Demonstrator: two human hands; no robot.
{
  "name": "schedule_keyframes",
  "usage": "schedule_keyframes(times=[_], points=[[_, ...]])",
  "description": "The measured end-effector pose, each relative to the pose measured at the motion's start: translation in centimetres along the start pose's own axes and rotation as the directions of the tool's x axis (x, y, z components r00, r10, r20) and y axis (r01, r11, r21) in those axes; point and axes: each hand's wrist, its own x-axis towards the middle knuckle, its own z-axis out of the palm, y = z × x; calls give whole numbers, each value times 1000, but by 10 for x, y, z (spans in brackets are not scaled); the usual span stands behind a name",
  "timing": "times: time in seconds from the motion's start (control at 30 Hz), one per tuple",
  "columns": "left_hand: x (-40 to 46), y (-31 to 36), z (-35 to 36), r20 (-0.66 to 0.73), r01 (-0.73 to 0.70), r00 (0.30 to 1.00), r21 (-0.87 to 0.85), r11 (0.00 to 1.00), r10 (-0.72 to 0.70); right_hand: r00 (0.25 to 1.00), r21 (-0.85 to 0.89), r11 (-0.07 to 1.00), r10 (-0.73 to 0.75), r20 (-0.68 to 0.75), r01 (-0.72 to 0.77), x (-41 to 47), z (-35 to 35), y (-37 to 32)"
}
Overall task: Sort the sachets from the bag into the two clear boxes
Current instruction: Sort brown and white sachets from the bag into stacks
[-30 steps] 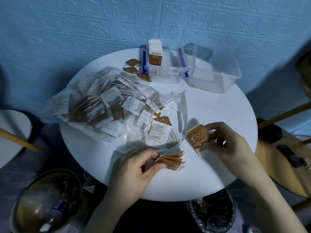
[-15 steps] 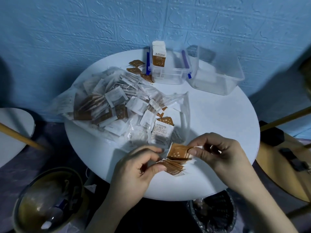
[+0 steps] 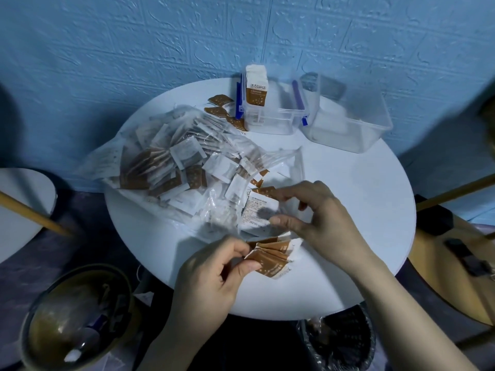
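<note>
Sachets (image 3: 270, 257), brown and white, flat and square, sit fanned in a stack pinched by the left hand (image 3: 211, 274) at their left ends; long axis of the fan runs left to right, free ends pointing right, low over the near part of the table (image 3: 361, 210); right hand (image 3: 316, 215) reaches into the bag (image 3: 187, 167) mouth, forefinger and thumb narrowly spread on 1 brown sachet (image 3: 263, 191), grip not fully closed that I can tell; bag is clear crinkled plastic, lying on its side, mouth toward the right, holding many sachets, count unreadable; 2 clear rigid boxes at the far edge: left box (image 3: 270, 116) with blue clips holds 1 upright carton (image 3: 256, 88); right box (image 3: 351, 121) contents hard to make out; 4 or so loose sachets (image 3: 219, 105) lie beside the left box, partly hidden by the bag.
</note>
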Motion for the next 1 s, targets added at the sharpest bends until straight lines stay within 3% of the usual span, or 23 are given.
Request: schedule_keyframes(times=[0.2, 0.33, 0.53, 0.87, 1.0], points=[[-2, -4, -2, 41, 24, 999, -39, 999, -23, 992, -113, 993, -7, 129, 22, 25, 11, -1], [-2, -3, -1, 30, -1, 1000, -17, 1000, 1, 996, 103, 991, 90, 11, -91, 23, 9, -2], [-2, 0, -2, 48, 77, 996, -87, 993, -73, 996, 283, 959, 49, -77, -25, 2, -2, 14], [-1, -1, -1, 31, 3, 1000, -30, 1000, -2, 939, 594, 740, 333, 85, -316, -21, -10, 26], [-1, 0, -2, 35, 8, 999, -20, 1000, -8, 953, 618, 736, 293, 77, -276, -22, -10, 17]])
